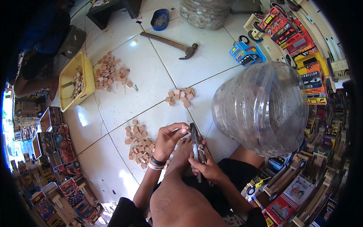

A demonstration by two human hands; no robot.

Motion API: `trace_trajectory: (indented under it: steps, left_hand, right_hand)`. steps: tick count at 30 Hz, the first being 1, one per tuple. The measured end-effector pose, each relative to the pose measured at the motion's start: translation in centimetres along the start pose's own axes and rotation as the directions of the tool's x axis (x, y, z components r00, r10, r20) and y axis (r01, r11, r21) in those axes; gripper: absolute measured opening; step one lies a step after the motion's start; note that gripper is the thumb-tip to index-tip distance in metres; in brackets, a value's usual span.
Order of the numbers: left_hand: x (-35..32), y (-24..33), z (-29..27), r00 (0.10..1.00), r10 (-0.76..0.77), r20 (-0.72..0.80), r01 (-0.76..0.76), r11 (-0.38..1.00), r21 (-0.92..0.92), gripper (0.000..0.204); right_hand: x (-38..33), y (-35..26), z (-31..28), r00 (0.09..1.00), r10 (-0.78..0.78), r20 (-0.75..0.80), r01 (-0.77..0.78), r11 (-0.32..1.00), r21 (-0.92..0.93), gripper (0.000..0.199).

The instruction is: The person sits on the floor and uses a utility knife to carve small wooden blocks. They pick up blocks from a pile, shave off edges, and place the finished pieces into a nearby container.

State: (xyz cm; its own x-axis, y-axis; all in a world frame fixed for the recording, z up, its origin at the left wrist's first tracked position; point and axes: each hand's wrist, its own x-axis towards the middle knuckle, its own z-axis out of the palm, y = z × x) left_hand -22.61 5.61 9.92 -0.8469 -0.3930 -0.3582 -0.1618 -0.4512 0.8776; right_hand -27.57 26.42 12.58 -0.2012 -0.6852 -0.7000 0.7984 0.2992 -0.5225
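Observation:
My left hand [167, 142] pinches a small wooden block [185, 126] between thumb and fingertips. A thin pale pin or stick seems to run from the block toward the pliers; it is too small to make out. My right hand [207, 170] is wrapped round the handles of a pair of pliers [195, 138], whose dark jaws point away from me beside the block. Whether the jaws grip anything is unclear. Left of my wrist lies a pile of small wooden blocks [140, 145]. A smaller cluster of blocks [180, 97] sits farther off on the tiles.
A claw hammer [170, 43] lies on the tiled floor, with a blue tub [160, 19] beyond it. At left stand a yellow basin [77, 99] and more blocks [109, 73]. To the right is a large clear plastic container [261, 109]. Toy trucks [247, 54] crowd both sides.

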Motion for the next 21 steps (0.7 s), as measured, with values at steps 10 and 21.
trace_trajectory:
  steps: [10,21]
  left_hand:
    - [2.0,-0.8,-0.7,0.978,0.13,-0.163,-0.031,0.865,0.501,0.024]
    - [-2.2,-4.2,-2.1,0.954,0.291,0.077,-0.154,0.251,0.956,0.021]
  right_hand:
    - [2.7,3.8,-2.8,0.89,-0.362,-0.276,0.262,0.903,-0.339,0.023]
    - [2.0,3.2,-3.4,0.877,-0.394,-0.275,0.215,0.833,-0.51,0.027]
